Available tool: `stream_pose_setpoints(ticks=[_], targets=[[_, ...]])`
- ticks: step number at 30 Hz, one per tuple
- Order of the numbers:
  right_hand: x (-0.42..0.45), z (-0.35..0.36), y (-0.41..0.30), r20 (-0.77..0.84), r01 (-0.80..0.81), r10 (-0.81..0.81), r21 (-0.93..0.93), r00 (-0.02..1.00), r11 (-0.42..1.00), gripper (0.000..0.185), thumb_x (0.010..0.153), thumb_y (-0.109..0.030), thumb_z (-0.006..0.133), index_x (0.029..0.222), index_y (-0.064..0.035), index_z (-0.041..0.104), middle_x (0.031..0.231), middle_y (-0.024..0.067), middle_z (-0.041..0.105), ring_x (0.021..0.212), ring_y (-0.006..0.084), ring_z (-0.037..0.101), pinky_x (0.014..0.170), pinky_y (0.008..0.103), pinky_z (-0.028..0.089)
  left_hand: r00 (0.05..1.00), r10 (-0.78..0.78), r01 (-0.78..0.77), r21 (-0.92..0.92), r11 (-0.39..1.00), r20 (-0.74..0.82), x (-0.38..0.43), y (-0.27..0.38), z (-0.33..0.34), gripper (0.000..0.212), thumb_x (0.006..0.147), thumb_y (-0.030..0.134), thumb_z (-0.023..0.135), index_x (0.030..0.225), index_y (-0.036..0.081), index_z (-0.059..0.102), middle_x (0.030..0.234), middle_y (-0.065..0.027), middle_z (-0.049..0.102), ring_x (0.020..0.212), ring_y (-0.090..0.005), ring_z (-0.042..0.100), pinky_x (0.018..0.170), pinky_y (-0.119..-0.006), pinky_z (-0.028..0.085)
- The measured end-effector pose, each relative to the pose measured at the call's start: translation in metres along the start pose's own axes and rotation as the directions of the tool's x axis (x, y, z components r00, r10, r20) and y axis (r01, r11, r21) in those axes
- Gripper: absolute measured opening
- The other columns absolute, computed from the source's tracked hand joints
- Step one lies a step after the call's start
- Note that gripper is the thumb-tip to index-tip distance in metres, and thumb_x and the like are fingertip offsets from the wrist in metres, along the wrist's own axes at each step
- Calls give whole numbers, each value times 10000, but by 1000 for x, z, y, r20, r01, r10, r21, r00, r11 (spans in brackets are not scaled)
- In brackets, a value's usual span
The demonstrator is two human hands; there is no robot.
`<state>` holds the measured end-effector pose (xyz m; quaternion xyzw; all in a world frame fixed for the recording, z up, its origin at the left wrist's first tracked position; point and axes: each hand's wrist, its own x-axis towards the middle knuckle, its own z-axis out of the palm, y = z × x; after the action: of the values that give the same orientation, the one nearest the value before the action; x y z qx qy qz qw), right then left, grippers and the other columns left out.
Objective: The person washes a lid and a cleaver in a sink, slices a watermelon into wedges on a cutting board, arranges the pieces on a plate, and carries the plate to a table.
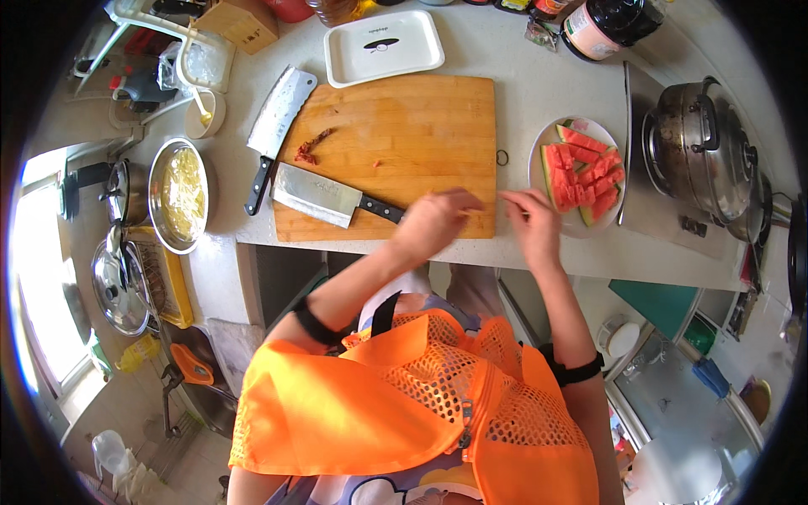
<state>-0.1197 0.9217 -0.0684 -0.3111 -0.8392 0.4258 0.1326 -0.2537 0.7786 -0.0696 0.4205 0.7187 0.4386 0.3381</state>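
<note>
My left hand (435, 221) hovers over the lower right part of a wooden cutting board (429, 126), blurred, its fingers bent; whether it holds anything is unclear. Just past the board's right edge is my right hand (533, 218), thumb and fingertips close together, also slightly blurred. A cleaver (319, 192) lies on the board with its black handle reaching under my left hand. Another cleaver (281, 113) rests along the board's left edge. Dark red food scraps (309, 148) lie on the board. Beside my right hand stands a plate of cut watermelon (584, 170).
A white tray (385, 50) touches the board's far edge. To the left are a steel bowl of pale strips under plastic film (183, 196) and a small bowl (205, 117). A steel pot (701, 151) stands on the stove at right, with a large bottle (593, 31) behind.
</note>
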Motion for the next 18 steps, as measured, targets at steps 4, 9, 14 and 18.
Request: stream_pose_setpoints(ticks=[4,9,14,18], targets=[[-2,52,-22,226,17,-42,111,973,994,113,776,-19,667,889,-22,671,859,115,626,775,270,630,675,335,496,999,41,-33,390,920,-10,-38,-29,-68,339,668,59,713,999,94,646,990,-52,612,989,-282,551,845,-371,488],[-8,97,-41,320,64,-45,-50,946,997,145,734,-40,692,855,-39,614,848,99,593,793,294,619,676,380,501,988,103,-151,585,797,115,-54,-59,-90,356,666,73,719,1009,110,627,995,-20,588,1004,-241,529,836,-363,489],[-6,104,-41,296,243,-170,-232,940,942,151,737,-23,673,859,-49,588,826,96,584,799,306,614,673,402,503,981,110,-186,592,785,161,-67,-63,-107,300,716,46,672,1010,86,629,1003,-40,598,1008,-228,542,817,-344,494],[-3,101,-37,275,180,-101,-281,956,943,157,729,-14,669,860,-49,590,818,103,590,797,311,613,662,408,502,993,-88,54,368,928,76,-56,-62,-118,303,739,48,657,1040,58,622,1007,-97,607,908,-282,602,772,-373,508]])
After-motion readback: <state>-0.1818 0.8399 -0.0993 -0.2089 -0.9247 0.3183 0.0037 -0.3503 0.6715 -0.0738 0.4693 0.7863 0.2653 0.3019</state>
